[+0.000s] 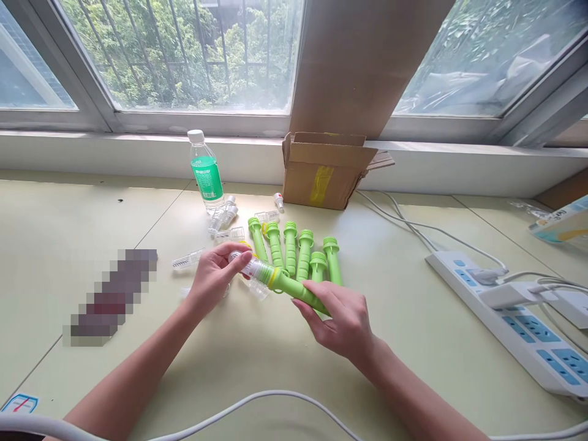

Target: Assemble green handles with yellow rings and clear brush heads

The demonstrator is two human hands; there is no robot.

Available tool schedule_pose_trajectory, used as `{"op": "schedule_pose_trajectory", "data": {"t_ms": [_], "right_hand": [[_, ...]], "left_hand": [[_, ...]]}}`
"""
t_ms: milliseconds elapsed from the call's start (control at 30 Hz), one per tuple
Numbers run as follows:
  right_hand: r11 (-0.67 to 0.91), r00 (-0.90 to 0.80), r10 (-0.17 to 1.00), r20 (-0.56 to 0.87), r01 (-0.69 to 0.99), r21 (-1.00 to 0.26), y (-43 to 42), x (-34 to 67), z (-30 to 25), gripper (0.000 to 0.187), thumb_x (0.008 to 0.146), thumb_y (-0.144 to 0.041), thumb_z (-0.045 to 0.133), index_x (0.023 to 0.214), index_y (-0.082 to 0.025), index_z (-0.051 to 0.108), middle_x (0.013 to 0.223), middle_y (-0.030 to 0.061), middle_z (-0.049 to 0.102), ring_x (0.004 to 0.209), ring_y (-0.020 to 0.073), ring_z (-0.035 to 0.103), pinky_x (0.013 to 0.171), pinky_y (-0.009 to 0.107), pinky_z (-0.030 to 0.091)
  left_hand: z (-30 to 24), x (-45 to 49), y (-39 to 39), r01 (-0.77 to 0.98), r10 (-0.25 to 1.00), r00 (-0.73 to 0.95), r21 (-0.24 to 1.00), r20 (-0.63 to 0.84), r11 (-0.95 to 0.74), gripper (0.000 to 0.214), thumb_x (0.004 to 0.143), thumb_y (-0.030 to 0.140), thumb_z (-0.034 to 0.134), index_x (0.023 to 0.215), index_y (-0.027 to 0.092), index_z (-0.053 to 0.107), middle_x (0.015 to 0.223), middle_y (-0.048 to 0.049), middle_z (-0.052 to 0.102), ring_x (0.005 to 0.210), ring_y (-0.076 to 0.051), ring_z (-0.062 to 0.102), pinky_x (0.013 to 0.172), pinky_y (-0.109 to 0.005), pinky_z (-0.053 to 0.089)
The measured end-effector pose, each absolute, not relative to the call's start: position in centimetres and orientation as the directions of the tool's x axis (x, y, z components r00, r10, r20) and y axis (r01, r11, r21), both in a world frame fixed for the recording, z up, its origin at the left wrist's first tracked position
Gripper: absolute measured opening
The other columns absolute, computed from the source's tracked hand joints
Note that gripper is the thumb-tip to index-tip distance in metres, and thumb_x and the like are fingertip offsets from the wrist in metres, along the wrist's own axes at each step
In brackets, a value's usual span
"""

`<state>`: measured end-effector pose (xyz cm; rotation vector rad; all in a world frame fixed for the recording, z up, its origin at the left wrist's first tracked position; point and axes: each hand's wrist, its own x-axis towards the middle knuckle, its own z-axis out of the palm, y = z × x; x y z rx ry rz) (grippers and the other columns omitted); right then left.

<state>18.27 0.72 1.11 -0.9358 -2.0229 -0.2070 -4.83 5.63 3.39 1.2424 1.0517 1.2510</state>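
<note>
My right hand grips the lower end of a green plastic tube, held slanted just above the table. My left hand is closed on a clear plastic cap that sits on the tube's upper end, next to a yellow ring. Behind the hands, several more green tubes lie side by side on the pale green table. Several loose clear caps lie to their left, and one is just left of my left hand.
A water bottle with a green label stands near the window sill, beside an open cardboard box. A white power strip with plugs and cables lies at the right. A white cable crosses the near edge. A blurred-out patch is at the left.
</note>
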Motion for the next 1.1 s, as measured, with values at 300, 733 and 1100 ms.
{"op": "schedule_pose_trajectory", "data": {"t_ms": [300,733,1100], "right_hand": [[0.661,-0.306,0.46,0.833,0.745,-0.092,1.0,18.4,1.2,0.024,0.08,-0.016,0.067,0.103,-0.019,0.06,0.073,0.0038,0.07,0.061,0.0146,0.064,0.055,0.025,0.047],[0.526,-0.187,0.836,0.516,0.544,-0.654,0.1,17.9,2.2,0.013,0.084,-0.026,0.063,0.092,-0.016,0.063,0.061,-0.0012,0.06,0.044,0.0086,0.047,0.038,0.021,0.037],[0.405,-0.181,0.913,0.365,0.485,-0.775,0.1,17.4,2.5,0.016,0.086,-0.03,0.059,0.092,-0.016,0.064,0.065,-0.0003,0.06,0.054,0.0106,0.05,0.049,0.021,0.04]], "left_hand": [[3.4,-5.1,5.5,0.002,0.99,0.138,1.0,0.005,-0.005,0.037,0.081,0.051,0.061,0.071,0.015,0.057,0.053,0.0005,0.056,0.044,-0.008,0.05,0.044,-0.02,0.041],[3.1,-5.4,6.0,-0.125,0.973,0.218,0.991,0.076,-0.049,0.028,0.081,0.043,0.064,0.082,0.015,0.06,0.055,0.0021,0.053,0.047,-0.008,0.046,0.046,-0.02,0.04],[2.9,-5.5,5.8,-0.115,0.973,0.2,0.989,0.112,-0.09,0.027,0.083,0.042,0.062,0.088,0.016,0.059,0.069,-0.0002,0.058,0.053,-0.009,0.054,0.047,-0.022,0.046]]}}
